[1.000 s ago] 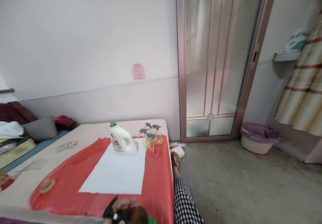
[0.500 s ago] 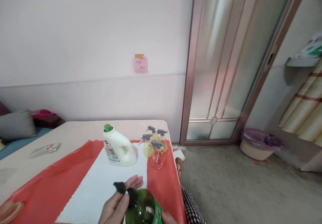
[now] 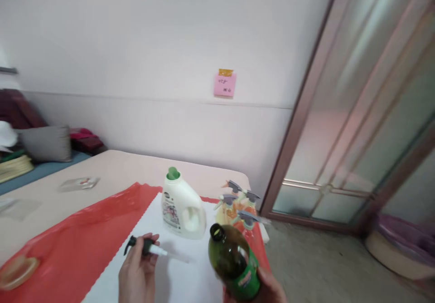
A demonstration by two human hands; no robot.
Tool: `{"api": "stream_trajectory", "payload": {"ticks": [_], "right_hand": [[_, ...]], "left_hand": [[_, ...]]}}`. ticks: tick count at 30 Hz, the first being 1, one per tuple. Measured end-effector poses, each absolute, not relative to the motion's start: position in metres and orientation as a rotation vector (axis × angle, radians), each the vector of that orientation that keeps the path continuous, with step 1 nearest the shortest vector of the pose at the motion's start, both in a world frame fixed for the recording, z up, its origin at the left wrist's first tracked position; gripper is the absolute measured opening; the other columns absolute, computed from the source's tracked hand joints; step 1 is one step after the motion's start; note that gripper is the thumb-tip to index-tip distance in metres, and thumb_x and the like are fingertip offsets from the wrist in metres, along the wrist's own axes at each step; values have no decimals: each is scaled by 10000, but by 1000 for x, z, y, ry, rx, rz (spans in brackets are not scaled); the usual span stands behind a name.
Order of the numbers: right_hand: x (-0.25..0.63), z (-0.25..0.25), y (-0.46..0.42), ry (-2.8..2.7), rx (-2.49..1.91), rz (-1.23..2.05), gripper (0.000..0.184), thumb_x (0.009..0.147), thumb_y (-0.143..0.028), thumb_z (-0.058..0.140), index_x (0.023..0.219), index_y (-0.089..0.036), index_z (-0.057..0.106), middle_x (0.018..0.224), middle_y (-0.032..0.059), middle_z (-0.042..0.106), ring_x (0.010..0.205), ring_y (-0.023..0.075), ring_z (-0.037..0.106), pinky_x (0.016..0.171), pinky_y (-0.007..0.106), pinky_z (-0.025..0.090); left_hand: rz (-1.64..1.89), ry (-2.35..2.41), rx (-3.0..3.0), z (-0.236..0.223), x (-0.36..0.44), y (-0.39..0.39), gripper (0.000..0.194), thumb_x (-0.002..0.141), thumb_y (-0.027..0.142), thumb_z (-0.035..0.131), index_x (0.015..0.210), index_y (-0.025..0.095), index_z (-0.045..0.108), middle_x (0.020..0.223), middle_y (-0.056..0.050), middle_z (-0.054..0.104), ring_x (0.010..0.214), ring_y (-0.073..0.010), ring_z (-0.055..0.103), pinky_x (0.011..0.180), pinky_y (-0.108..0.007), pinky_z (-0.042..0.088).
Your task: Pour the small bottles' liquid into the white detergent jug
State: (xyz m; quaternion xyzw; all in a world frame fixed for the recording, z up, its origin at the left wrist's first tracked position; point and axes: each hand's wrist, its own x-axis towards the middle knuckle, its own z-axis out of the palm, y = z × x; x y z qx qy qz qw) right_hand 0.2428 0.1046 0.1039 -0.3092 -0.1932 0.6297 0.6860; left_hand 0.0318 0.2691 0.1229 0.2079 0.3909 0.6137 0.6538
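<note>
My right hand [image 3: 268, 289] grips a dark green glass bottle [image 3: 233, 260] with a green label, its mouth open and tilted toward me. A black pump head with a white collar and clear tube [image 3: 147, 247] is pinched in the fingers of my left hand [image 3: 136, 273], held just left of the bottle above a white sheet [image 3: 176, 276]. Behind them stands a white detergent jug with a green cap [image 3: 181, 205]. Several small yellow and clear spray bottles with grey triggers [image 3: 238, 203] cluster to its right.
A red plastic cover [image 3: 84, 239] lies over the beige table [image 3: 112, 171], with a small amber dish [image 3: 16, 271] at the left and a clear packet [image 3: 78, 183] farther back. Cushions [image 3: 45, 143] sit at the far left. A glass door [image 3: 367, 126] and a pink-lined bin [image 3: 404, 248] are at the right.
The pump head has come off the green bottle: my left hand now holds it apart to the left, and my right hand has raised the open bottle. The view swung left.
</note>
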Motion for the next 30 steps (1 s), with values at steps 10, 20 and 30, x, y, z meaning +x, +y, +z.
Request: {"api": "stream_trajectory", "payload": {"ticks": [10, 20, 30], "right_hand": [[255, 238, 238, -552, -927, 1235, 356, 733, -330, 704, 1065, -266, 591, 967, 16, 711, 813, 190, 660, 652, 337, 538], [273, 266, 296, -814, -1285, 1088, 327, 719, -387, 722, 990, -256, 594, 911, 14, 664, 762, 149, 613, 589, 259, 493], [254, 310, 310, -1153, -1673, 738, 529, 675, -465, 719, 1123, -266, 521, 1119, 82, 635, 900, 229, 613, 633, 320, 480]], "left_hand": [[1284, 1072, 518, 116, 41, 285, 499, 569, 484, 809, 886, 109, 721, 820, -116, 742, 704, -187, 666, 611, -261, 493], [1246, 986, 546, 118, 33, 283, 496, 605, 520, 792, 890, 120, 725, 961, -128, 712, 913, -225, 619, 739, -307, 482], [1244, 949, 541, 119, 29, 281, 435, 673, 485, 763, 914, 127, 715, 971, -107, 699, 920, -213, 613, 795, -327, 469]]}}
